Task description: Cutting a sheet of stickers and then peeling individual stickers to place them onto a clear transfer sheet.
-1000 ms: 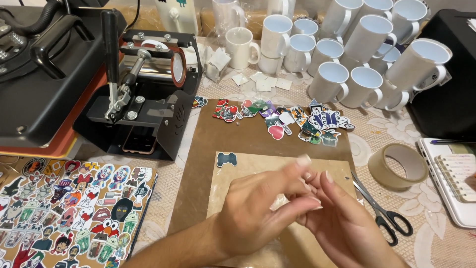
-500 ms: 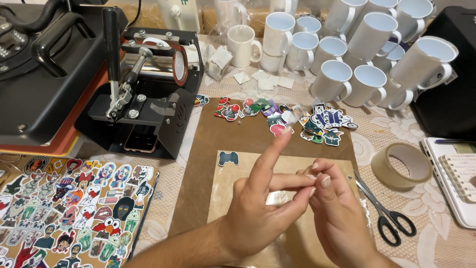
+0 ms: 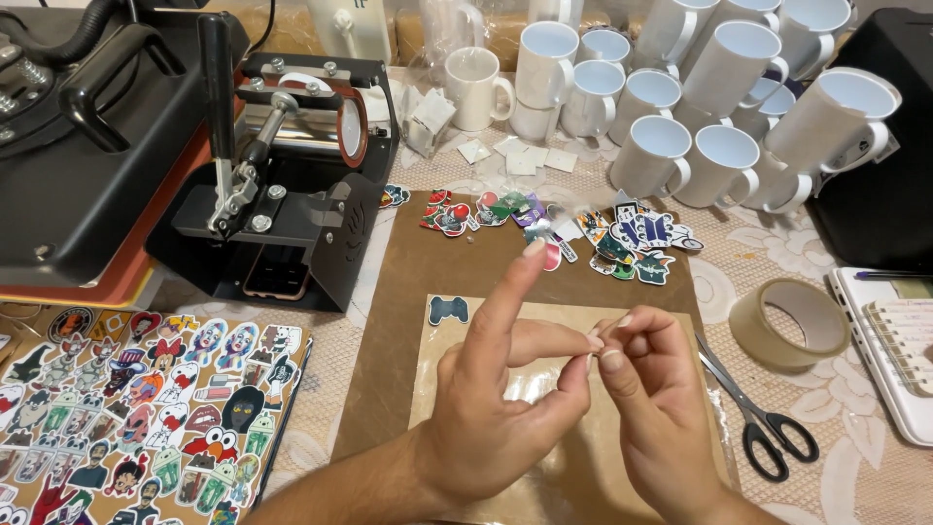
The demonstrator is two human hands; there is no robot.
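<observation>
Head view: left hand (image 3: pixel 496 408) and right hand (image 3: pixel 656 408) meet fingertip to fingertip over the tan sheet (image 3: pixel 457 389). Left thumb and middle finger pinch toward the right thumb and forefinger; left index finger sticks straight up. Something tiny and pale seems pinched between the fingertips, too small to tell what. Other fingers loosely curled. Clear film (image 3: pixel 530 384) lies on the tan sheet under the hands.

Places relative to the tan sheet:
- small blue gamepad sticker (image 3: pixel 448 310) on its far-left corner, apart from the hands
- brown mat (image 3: pixel 418 262) beneath it
- loose sticker pile (image 3: pixel 583 228) beyond its far edge, on the mat
- scissors (image 3: pixel 758 413) just right of it, blades closed
- tape roll (image 3: pixel 789 323) further right, flat
- spiral notebook (image 3: pixel 899 340) right of the tape
- white mugs (image 3: pixel 700 107) far behind, clustered and stacked
- mug press (image 3: pixel 292 185) behind-left, a phone (image 3: pixel 277 272) on its base
- flat heat press (image 3: pixel 78 146) far left
- sticker sheet (image 3: pixel 136 408) left of it, full of cartoon figures
</observation>
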